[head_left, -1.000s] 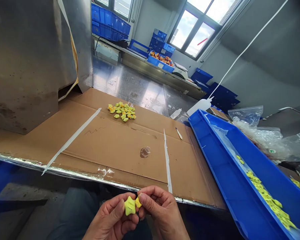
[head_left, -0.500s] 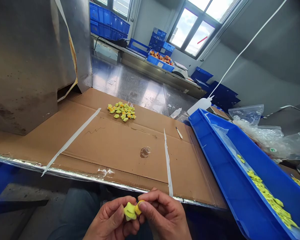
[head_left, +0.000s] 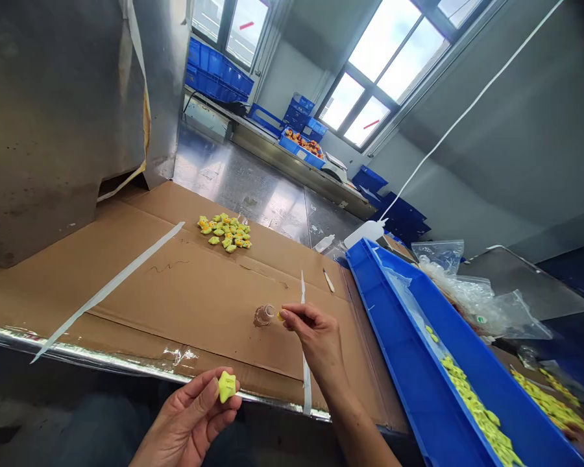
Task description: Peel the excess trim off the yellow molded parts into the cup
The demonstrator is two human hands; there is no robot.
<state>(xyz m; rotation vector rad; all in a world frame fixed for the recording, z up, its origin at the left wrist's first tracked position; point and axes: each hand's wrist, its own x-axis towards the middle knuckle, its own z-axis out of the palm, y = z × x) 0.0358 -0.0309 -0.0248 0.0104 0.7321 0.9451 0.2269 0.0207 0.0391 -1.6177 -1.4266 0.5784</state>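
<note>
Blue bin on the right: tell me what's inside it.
The blue bin holds small yellow pieces along its floor and clear plastic at the far end. The near end is out of frame.

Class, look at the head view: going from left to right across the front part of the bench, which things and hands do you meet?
Long white tape strip → left hand pinching a yellow star piece → small clear cup → right hand → blue bin of yellow pieces.
</note>
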